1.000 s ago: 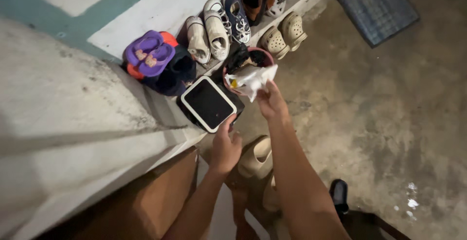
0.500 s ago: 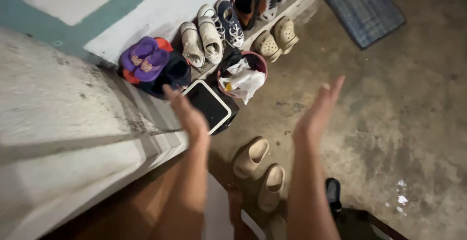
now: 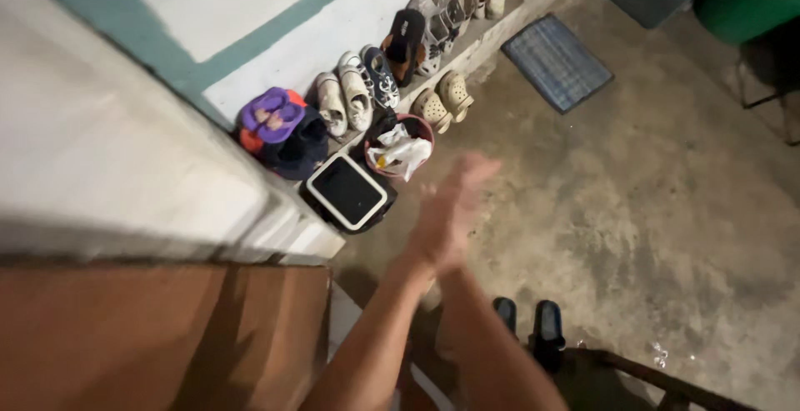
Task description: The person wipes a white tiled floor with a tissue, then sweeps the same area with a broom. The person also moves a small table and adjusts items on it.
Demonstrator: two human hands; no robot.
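I see both hands brought flat together in front of me, palm against palm, the left hand (image 3: 433, 240) pressed to the right hand (image 3: 462, 198), blurred by motion. Neither grip holds anything; fingers are stretched out straight, not curled.

My landmark is the round pink plastic bin (image 3: 421, 127) on the concrete floor (image 3: 633, 211). The hands hang just in front of it, nearer to me, and touch nothing. A crumpled white plastic bag (image 3: 402, 152) sits in the bin's mouth and spills over its near rim, likely because the bin is already full beneath it. Just beside the bin, on the wall side and nearer me, lies a black square lid with a white rim (image 3: 347, 192), tilted on a dark container. Beyond the bin, a pair of beige perforated clogs (image 3: 444, 101) rests against the step, and white lace-up sneakers (image 3: 345, 101) lean toe-up on the white wall (image 3: 275, 36), apparently to save floor. Purple flip-flops (image 3: 272, 113) top a dark heap left of the bin. A blue woven mat (image 3: 557, 62) lies well apart, farther on.
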